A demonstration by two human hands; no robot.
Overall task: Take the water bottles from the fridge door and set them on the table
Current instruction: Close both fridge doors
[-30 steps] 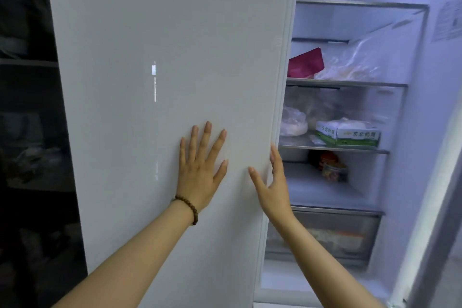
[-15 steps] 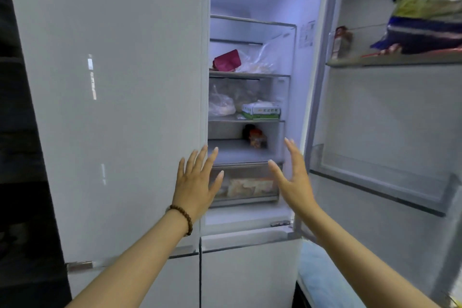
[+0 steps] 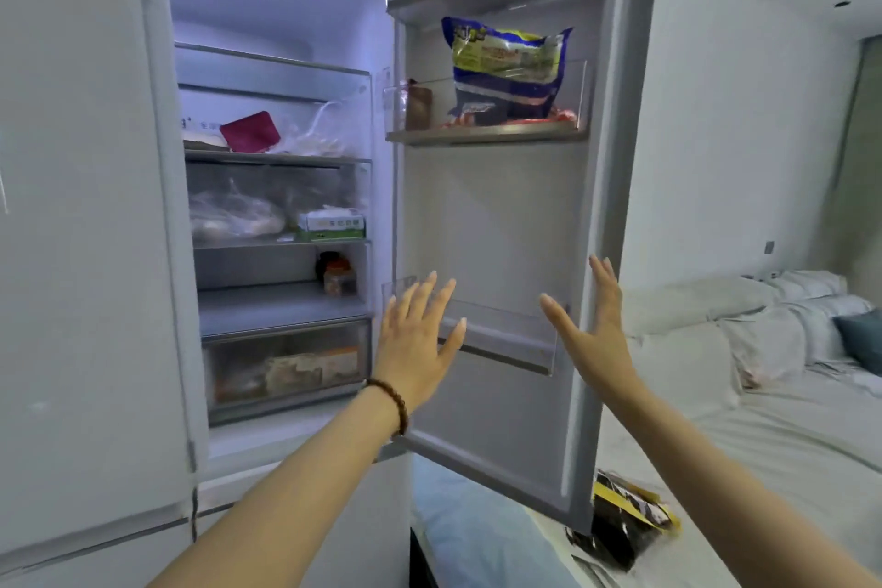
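The right fridge door [image 3: 496, 215] stands wide open in front of me. Its lower clear bin [image 3: 506, 339] holds nothing that I can see. The middle door shelf [image 3: 482, 134] carries a large blue and yellow bag [image 3: 506, 67] and a small brown jar [image 3: 419, 107]. No water bottle shows in view. My left hand [image 3: 420, 339], with a bead bracelet at the wrist, is held up with spread fingers before the lower bin. My right hand [image 3: 592, 329] is raised with straight fingers near the door's outer edge. Neither hand holds anything.
The lit fridge interior [image 3: 277, 224] holds bagged food, a red pouch [image 3: 249, 132], a green and white box [image 3: 331, 224] and a drawer. The left door [image 3: 81, 229] is closed. A bed [image 3: 763, 396] with pillows lies to the right, a dark and yellow bag [image 3: 625, 516] below the door.
The view has swung right from the closed left door to the open right door. Both hands have come off the left door and now hover before the right door's lower bin.
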